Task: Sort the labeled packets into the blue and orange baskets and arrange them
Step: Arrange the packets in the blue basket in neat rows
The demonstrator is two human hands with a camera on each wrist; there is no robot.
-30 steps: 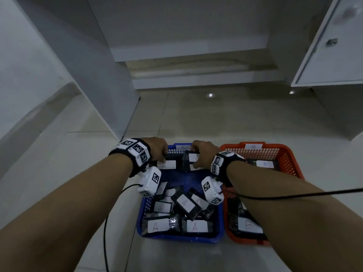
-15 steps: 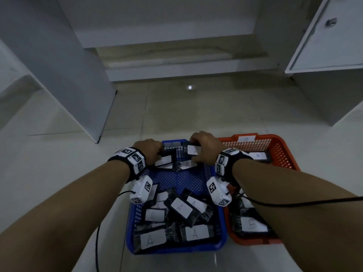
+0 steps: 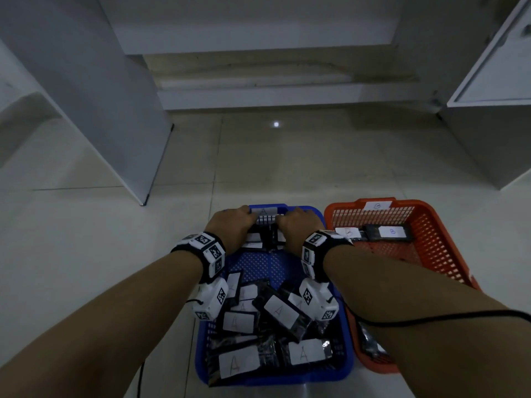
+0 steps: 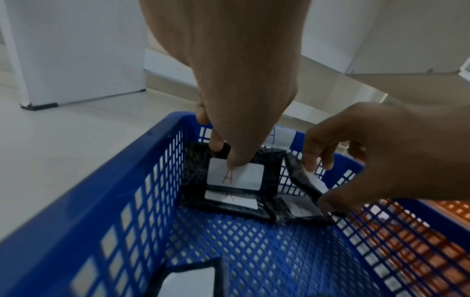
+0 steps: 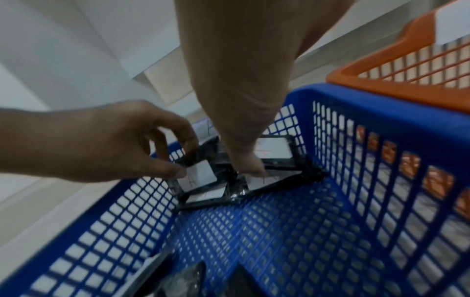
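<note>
Now both hands work at the far end of the blue basket (image 3: 343,288), which stands on the floor (image 3: 86,239) just beside the orange basket (image 3: 425,248). The left hand (image 4: 236,96) pinches a black packet marked A (image 4: 235,175), thumb on its white label and fingers behind its top edge, holding it tipped up against the far wall on top of another A packet; likely this is to stand the packets in a neat row. The right hand (image 5: 244,96) grips the neighbouring A packet (image 5: 273,150) the same way, thumb pressed down in front, so the two sit side by side in the far corners. Nearer the person, a loose heap of A packets (image 3: 275,320) still lies unarranged in the same basket. Two B packets (image 3: 386,232) already lie at the far end of the orange one.
</note>
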